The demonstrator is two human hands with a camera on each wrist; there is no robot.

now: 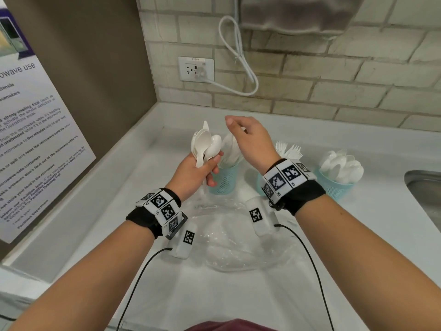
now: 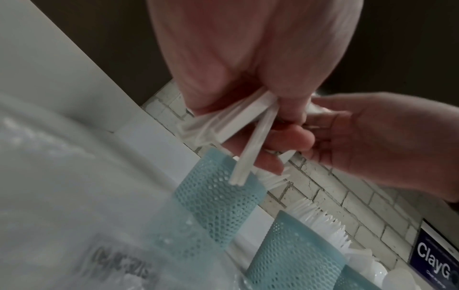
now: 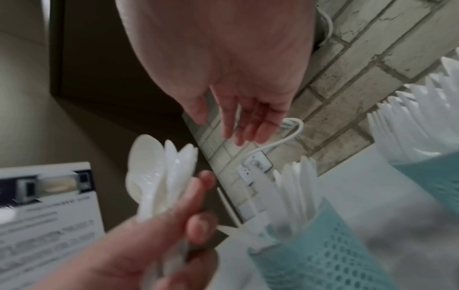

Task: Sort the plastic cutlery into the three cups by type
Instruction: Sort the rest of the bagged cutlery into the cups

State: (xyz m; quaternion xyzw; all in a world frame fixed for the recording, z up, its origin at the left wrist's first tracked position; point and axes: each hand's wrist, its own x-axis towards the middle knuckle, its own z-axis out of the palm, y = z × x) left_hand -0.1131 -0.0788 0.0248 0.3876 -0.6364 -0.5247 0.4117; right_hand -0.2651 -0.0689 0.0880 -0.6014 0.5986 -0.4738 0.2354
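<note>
From the head view, three light blue plastic cups with small holes stand in a row on the white desk (image 1: 358,144), near the far wall. The left cup (image 1: 224,181) holds white plastic knives, the middle cup (image 1: 260,181) holds white plastic forks (image 1: 290,149), and the right cup (image 1: 334,187) holds white plastic spoons (image 1: 341,166). The left hand (image 1: 198,173) is curled tight around a bunch of white plastic cutlery (image 1: 206,143), just left of the left cup. I cannot count the pieces in the bunch. The right hand (image 1: 250,139) hangs over the left cup with loose fingers and holds nothing. One crinkly clear plastic bag (image 1: 238,240) lies on the desk, nearer than the cups. A metal sink (image 1: 424,187) is at the right edge. The far wall is pale brick with one white wall socket (image 1: 196,68) and a white looped cord (image 1: 238,56). A white printed sign (image 1: 35,139) hangs on the brown side wall at the left.

From the left wrist view, the cutlery handles (image 2: 248,141) stick out under the gripping fingers (image 2: 280,141), right above the left cup.

From the right wrist view, the right hand's fingers (image 3: 248,125) are straight and spread, above the bunch.
</note>
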